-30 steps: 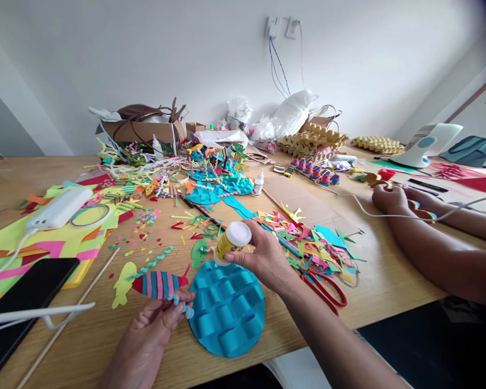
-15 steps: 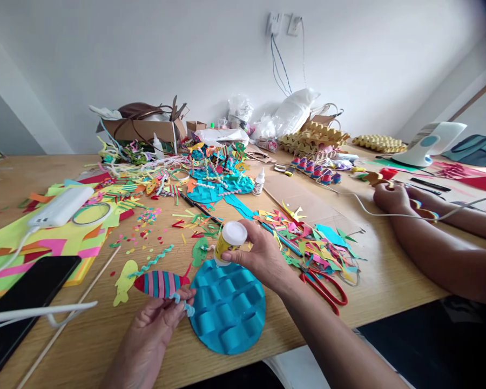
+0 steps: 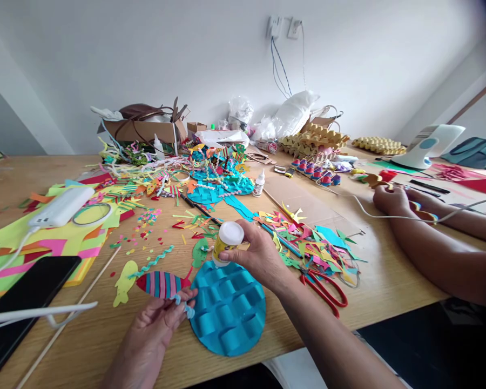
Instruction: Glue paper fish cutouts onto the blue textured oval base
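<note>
While the left hand (image 3: pixel 154 320) pinches the wavy strip (image 3: pixel 190 312), the right hand (image 3: pixel 261 253), gripping the container (image 3: pixel 225 244), should be steady near the blue disc (image 3: pixel 229 313).

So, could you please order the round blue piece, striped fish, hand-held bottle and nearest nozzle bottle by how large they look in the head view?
1. Round blue piece
2. Striped fish and hand-held bottle: too alike to rank
3. Nearest nozzle bottle
</note>
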`<move>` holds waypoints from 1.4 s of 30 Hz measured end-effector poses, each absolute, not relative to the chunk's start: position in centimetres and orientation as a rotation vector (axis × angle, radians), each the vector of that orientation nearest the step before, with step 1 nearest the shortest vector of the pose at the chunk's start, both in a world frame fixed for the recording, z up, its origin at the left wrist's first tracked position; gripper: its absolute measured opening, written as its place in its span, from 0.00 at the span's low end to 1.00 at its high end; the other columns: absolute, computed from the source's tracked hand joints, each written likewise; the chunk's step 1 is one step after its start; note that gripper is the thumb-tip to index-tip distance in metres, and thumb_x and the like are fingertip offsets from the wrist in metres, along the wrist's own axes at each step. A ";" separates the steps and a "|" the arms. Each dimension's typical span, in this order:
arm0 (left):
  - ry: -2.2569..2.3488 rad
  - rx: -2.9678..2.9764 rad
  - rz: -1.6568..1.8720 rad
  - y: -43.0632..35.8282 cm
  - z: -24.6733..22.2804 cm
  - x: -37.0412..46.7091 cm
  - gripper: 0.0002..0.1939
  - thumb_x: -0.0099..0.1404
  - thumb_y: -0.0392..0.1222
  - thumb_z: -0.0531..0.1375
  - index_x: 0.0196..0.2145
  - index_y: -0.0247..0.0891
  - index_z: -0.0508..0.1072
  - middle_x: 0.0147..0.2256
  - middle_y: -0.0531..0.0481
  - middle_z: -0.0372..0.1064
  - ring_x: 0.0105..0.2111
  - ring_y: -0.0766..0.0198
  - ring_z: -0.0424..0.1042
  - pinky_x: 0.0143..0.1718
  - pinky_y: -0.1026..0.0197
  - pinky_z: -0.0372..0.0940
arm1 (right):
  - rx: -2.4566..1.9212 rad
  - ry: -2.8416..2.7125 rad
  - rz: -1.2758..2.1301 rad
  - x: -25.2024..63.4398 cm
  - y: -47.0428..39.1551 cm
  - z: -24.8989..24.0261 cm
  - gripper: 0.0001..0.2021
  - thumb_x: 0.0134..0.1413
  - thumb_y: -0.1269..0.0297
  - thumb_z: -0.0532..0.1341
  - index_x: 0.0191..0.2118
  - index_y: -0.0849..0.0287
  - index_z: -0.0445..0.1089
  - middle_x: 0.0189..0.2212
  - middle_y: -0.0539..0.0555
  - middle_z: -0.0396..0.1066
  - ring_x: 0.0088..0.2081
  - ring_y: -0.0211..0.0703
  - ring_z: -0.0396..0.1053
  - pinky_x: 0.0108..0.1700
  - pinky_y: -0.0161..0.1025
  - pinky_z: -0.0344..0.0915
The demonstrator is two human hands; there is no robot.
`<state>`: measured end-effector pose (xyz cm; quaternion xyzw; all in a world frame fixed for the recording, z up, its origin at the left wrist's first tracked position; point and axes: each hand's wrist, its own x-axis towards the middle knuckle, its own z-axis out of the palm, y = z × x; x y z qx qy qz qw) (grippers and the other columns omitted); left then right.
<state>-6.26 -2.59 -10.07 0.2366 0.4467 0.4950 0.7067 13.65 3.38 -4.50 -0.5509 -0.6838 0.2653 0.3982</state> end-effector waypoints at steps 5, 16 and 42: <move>1.022 0.478 1.119 -2.6 -9.8 -6.0 0.13 0.33 0.41 0.73 0.20 0.42 0.77 0.28 0.53 0.77 0.35 0.62 0.74 0.37 0.69 0.69 | -1.393 -1.758 0.649 13.6 3.4 -4.5 0.14 0.35 0.61 0.68 0.29 0.58 0.64 0.24 0.46 0.64 0.29 0.39 0.60 0.28 0.33 0.52; 0.997 0.526 1.125 -2.6 -10.5 -6.3 0.12 0.36 0.41 0.72 0.23 0.40 0.78 0.30 0.49 0.77 0.36 0.60 0.74 0.38 0.66 0.69 | -1.332 -1.781 0.669 13.1 3.4 -4.3 0.14 0.36 0.63 0.68 0.29 0.59 0.64 0.23 0.44 0.64 0.27 0.36 0.59 0.28 0.31 0.52; 1.113 0.503 1.088 -2.5 -9.8 -6.0 0.16 0.34 0.42 0.72 0.23 0.37 0.77 0.28 0.46 0.77 0.38 0.55 0.73 0.39 0.63 0.67 | -1.341 -1.761 0.690 13.0 3.7 -4.5 0.13 0.37 0.61 0.67 0.27 0.59 0.64 0.22 0.44 0.63 0.27 0.36 0.60 0.28 0.31 0.52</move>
